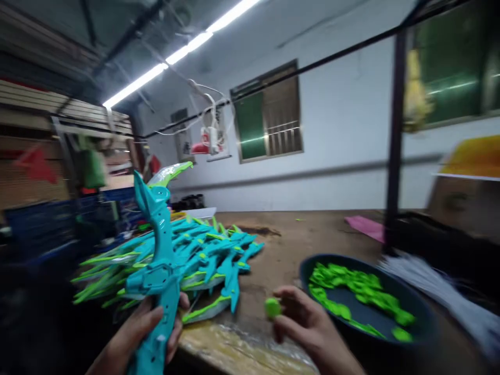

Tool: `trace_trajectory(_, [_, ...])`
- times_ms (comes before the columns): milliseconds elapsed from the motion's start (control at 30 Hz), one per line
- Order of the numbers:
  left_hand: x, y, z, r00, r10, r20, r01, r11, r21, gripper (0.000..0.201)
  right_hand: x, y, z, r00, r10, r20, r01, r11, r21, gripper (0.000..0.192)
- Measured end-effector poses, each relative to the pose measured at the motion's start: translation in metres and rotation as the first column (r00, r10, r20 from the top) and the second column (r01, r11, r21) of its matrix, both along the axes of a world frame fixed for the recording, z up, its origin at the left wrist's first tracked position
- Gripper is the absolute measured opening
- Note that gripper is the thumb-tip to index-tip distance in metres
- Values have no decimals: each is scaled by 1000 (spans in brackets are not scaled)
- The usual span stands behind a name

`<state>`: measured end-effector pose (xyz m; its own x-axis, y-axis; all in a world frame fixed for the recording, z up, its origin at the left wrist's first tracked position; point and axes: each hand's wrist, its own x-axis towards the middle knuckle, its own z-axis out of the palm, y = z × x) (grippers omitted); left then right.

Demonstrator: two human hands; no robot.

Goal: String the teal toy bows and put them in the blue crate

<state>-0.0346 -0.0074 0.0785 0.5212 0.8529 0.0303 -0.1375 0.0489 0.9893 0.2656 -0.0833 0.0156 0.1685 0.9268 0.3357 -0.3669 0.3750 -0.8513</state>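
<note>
Wrapped round the lower part of a turquoise plastic toy piece [164, 260] is my left hand [146, 325]. The piece stands upright, with small holes, a raised block and a clear, green-edged blade [172, 174] at its top. My right hand [302, 325] pinches a small round lime-green plastic part [272, 308] between thumb and fingers, apart from the turquoise piece. Right of it sits a dark round basin [371, 323] holding many lime-green parts [351, 284]. Behind my left hand lies a heap of similar turquoise pieces [222, 250] with green-edged blades.
The brown table [308, 234] runs back to a white wall. A dark post [394, 130] rises at the right, beside a pink sheet [365, 227] and a bundle of whitish strips [433, 286]. A red and white device [207, 140] hangs above the table.
</note>
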Motion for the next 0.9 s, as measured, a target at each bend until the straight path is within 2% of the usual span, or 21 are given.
trace_trajectory(100, [25, 0, -11, 987, -160, -27, 153, 974, -166, 67, -20, 4, -4, 985, 139, -98, -141, 990, -20, 53])
trace_trajectory(200, [36, -4, -14, 959, -258, -116, 239, 958, -160, 67, -43, 8, -1, 962, 236, -140, -241, 970, -25, 43])
trace_trajectory(400, [26, 3, -14, 966, -201, -164, 183, 976, -117, 54, -56, 2, 13, 974, 219, -57, -224, 968, -115, 32])
trace_trajectory(567, [18, 9, -19, 960, -193, -202, 184, 981, -63, 59, -64, 9, 17, 988, 157, 15, -155, 985, -77, 37])
trace_trajectory(700, [24, 8, -28, 985, -72, -159, 68, 997, -31, 59, -75, 19, 23, 980, 172, 95, -165, 983, -78, 34])
trace_trajectory(833, [31, 6, -36, 995, -3, -95, 4, 1000, 12, 57, -93, 29, 29, 985, 173, -5, -173, 984, -45, 35])
trace_trajectory(900, [32, 5, -37, 996, 40, -74, -39, 999, 22, 54, -103, 32, 28, 995, 94, -26, -95, 995, -42, 37])
